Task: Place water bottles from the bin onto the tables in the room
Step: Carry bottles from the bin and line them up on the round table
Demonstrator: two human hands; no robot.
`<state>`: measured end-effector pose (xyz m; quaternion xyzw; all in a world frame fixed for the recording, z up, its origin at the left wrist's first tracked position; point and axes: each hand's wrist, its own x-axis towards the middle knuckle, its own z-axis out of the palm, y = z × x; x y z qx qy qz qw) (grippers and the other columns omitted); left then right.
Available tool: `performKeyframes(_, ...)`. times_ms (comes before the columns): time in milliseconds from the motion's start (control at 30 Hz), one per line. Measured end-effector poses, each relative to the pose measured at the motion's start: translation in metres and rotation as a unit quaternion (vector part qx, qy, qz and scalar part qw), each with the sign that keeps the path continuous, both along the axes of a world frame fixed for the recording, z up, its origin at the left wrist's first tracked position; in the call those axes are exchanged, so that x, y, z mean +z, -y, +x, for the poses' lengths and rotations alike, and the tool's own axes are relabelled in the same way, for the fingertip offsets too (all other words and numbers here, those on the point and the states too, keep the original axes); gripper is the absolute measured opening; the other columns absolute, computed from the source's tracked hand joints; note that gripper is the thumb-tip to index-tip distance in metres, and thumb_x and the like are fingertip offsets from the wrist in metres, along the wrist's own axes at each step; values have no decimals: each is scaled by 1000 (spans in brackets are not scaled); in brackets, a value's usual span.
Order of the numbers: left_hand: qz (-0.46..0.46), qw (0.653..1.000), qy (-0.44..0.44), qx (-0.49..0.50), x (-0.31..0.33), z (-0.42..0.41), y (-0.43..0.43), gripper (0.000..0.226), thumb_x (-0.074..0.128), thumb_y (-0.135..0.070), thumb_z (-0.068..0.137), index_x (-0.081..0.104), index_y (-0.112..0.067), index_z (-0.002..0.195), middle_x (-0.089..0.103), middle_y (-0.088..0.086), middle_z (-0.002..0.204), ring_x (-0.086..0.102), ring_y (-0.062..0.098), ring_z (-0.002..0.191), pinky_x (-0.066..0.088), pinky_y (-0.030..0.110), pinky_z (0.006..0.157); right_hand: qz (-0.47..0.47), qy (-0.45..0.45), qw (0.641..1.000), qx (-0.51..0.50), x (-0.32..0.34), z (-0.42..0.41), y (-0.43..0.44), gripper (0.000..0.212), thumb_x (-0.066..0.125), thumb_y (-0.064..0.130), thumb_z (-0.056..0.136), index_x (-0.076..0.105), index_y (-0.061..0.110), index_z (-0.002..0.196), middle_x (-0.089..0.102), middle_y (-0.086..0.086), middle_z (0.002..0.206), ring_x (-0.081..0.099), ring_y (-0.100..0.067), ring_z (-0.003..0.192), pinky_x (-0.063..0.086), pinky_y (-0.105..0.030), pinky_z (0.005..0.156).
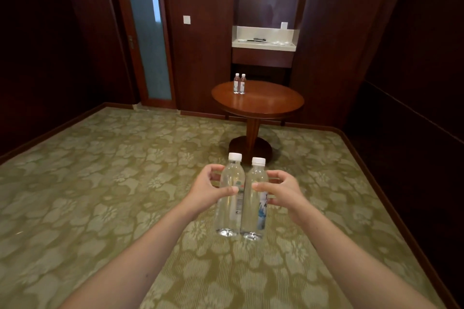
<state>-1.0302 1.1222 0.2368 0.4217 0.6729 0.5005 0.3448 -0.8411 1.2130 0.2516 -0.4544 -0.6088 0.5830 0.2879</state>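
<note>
Water bottle gripped in my left hand; second bottle gripped in my right hand; both upright, touching, over patterned carpet; round worktop ahead carries two more bottles at its far left; carpet lies between.

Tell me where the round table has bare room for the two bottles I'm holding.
The round table is bare across its front and right, from the near rim to the right rim. Only the back-left edge is taken, by two standing bottles side by side.
</note>
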Motion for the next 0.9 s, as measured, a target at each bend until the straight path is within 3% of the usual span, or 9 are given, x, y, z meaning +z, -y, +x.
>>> performKeyframes(367,-5,1000,-2,-4,-19,-56,-193,58,88,-23,69,50,-36,110,59,-9,115,58,10,109,53,41,96,-12,12,1000,-4,-18,-56,-195,48,91,17,65,66,20,106,72,0,106,71,-20,99,58,-51,90)
performKeyframes(567,-5,1000,-16,-24,-15,-115,-330,63,88,-26,69,51,-30,120,58,-9,118,56,7,110,53,41,97,-9,10,1000,-27,-18,-111,-326,51,92,19,62,67,22,106,73,-2,107,71,-22,100,58,-51,89)
performKeyframes(767,1,998,-32,-45,-3,-167,-453,64,88,-24,70,52,-29,122,61,-7,115,60,12,109,55,44,94,-5,-3,999,-50,-10,-157,-440,52,92,20,62,67,22,108,74,-1,106,70,-20,101,59,-47,89)
performKeyframes(900,-12,998,-33,-52,-7,-184,-518,64,88,-27,70,52,-29,123,62,-7,113,63,13,105,56,42,92,-11,-7,998,-57,-11,-175,-501,49,91,19,65,67,22,108,73,3,105,69,-14,99,57,-33,77)
